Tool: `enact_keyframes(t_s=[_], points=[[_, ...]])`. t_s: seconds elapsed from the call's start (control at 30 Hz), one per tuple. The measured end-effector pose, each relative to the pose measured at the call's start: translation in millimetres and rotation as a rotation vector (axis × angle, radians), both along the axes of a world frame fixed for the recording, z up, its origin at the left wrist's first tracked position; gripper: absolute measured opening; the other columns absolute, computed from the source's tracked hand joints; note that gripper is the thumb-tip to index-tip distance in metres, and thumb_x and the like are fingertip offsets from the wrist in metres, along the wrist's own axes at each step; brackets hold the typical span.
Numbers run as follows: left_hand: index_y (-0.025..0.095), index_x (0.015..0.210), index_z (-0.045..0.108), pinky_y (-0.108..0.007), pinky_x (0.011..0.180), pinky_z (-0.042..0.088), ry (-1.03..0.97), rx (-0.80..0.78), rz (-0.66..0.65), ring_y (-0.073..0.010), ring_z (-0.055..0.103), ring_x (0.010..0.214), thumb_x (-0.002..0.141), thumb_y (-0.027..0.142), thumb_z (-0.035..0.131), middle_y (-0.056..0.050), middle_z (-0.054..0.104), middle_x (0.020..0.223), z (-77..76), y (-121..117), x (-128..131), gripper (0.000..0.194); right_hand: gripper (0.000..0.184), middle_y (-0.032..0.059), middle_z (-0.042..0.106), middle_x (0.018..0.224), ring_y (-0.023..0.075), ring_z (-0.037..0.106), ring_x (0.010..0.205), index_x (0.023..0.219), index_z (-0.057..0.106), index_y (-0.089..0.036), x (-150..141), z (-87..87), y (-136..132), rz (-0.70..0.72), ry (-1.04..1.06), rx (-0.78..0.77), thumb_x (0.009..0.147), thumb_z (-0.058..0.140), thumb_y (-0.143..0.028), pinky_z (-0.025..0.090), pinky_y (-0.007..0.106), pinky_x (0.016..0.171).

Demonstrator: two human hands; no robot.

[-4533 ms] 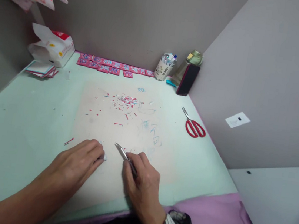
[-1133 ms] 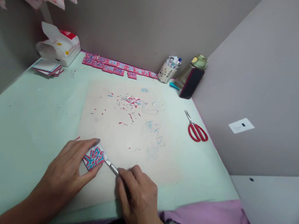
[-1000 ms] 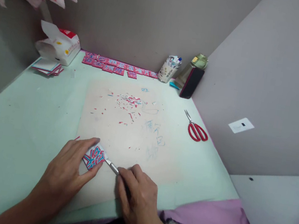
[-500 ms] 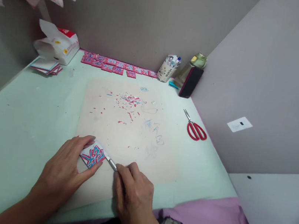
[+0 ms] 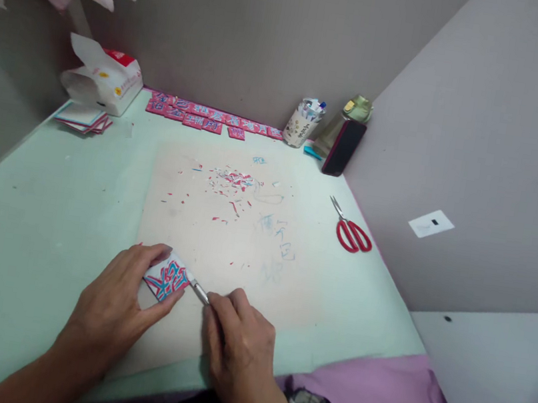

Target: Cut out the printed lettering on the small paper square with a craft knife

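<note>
A small square paper piece (image 5: 167,278) with a red and blue cut pattern lies on the beige cutting mat (image 5: 223,235). My left hand (image 5: 117,303) pins it between thumb and fingers, closed on its edges. My right hand (image 5: 235,344) is closed round a thin metal craft knife (image 5: 198,291), whose tip touches the right edge of the paper piece. Red and blue paper scraps (image 5: 231,182) are scattered on the far half of the mat.
Red scissors (image 5: 350,230) lie to the right on the green table (image 5: 47,195). A row of finished pink squares (image 5: 205,118), a pen cup (image 5: 299,124), a bottle (image 5: 347,115) with a dark phone (image 5: 340,146), a tissue box (image 5: 102,79) and stacked papers (image 5: 82,118) line the back.
Since 4.5 s ago the paper piece has been turned pattern side up under my left hand. The knife tip came down to its right edge. Both hands shifted slightly left in the last second.
</note>
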State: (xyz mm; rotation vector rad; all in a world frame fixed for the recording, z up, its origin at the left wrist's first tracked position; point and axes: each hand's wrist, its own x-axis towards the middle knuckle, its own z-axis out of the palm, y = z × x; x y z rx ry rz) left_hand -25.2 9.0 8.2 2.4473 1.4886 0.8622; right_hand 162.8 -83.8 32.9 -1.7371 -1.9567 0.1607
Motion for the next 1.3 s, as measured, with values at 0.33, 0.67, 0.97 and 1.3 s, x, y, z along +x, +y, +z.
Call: enact_keyframes(t_s=[0.33, 0.67, 0.97, 1.3], points=[[0.020, 0.121, 0.058, -0.050, 0.088, 0.060, -0.032, -0.047, 0.007, -0.0343, 0.072, 0.103, 0.097, 0.076, 0.038, -0.012, 0.073, 0.110, 0.2, -1, -1, 0.064, 0.021, 0.0038, 0.061, 0.086, 0.0191, 0.060, 0.068, 0.111, 0.063, -0.020, 4, -1.4, 1, -0.003, 0.007, 0.011, 0.108, 0.042, -0.019, 0.040, 0.030, 0.061], [0.024, 0.127, 0.056, -0.048, 0.095, 0.058, -0.040, -0.140, -0.030, -0.0333, 0.071, 0.110, 0.094, 0.074, 0.046, -0.010, 0.072, 0.119, -0.8, 3, -11, 0.060, 0.020, 0.0042, 0.062, 0.086, 0.0183, 0.061, 0.068, 0.111, 0.065, -0.019, 12, 2.7, 2, 0.033, -0.018, 0.001, 0.107, 0.046, -0.019, 0.041, 0.030, 0.061], [0.025, 0.127, 0.057, -0.041, 0.090, 0.061, -0.047, -0.143, -0.093, -0.0288, 0.073, 0.104, 0.094, 0.073, 0.049, -0.009, 0.073, 0.119, 1.4, 8, -17, 0.059, 0.022, 0.0037, 0.064, 0.088, 0.0173, 0.060, 0.069, 0.110, 0.067, -0.021, 21, 2.2, 10, 0.108, 0.023, -0.017, 0.109, 0.046, -0.024, 0.042, 0.029, 0.063], [0.029, 0.139, 0.058, -0.049, 0.105, 0.054, -0.087, -0.161, -0.195, -0.0320, 0.064, 0.123, 0.097, 0.066, 0.053, -0.007, 0.071, 0.128, -10.8, 14, -30, 0.057, 0.027, 0.0034, 0.063, 0.086, 0.0166, 0.059, 0.068, 0.110, 0.069, -0.021, 23, 4.2, 16, 0.150, -0.004, -0.031, 0.110, 0.043, -0.026, 0.042, 0.029, 0.063]])
